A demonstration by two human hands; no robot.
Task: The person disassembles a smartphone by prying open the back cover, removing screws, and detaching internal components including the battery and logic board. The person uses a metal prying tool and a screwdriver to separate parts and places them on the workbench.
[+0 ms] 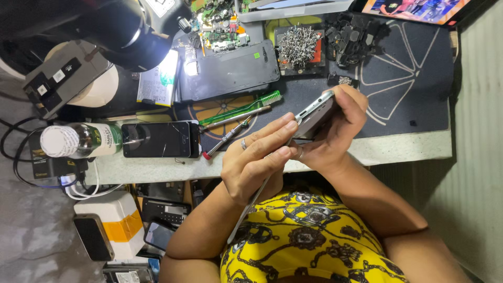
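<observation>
The person holds a phone on edge just above the near rim of the bench, a little right of the picture's middle. The right hand cups it from below, fingers curled around the far end and thumb along the side, so it is firmly gripped. The left hand comes in from seven o'clock, its fingers nearly straight and pressed together, pinching a thin metal tool whose tip meets the phone's lower edge; the long shaft trails back toward the yellow shirt. I judge the phone light and stiff but fragile: glass on one face, slick metal sides, a seam that would bend or crack if twisted. It looks best held by the long edges and corners, as the right hand does now, with pressure kept off the screen. At nine o'clock from the hands another phone with cracked glass lies flat beside a bottle. At eleven o'clock lie a green toothbrush and a screwdriver, and at twelve o'clock a pile of screws sits on the dark mat.
</observation>
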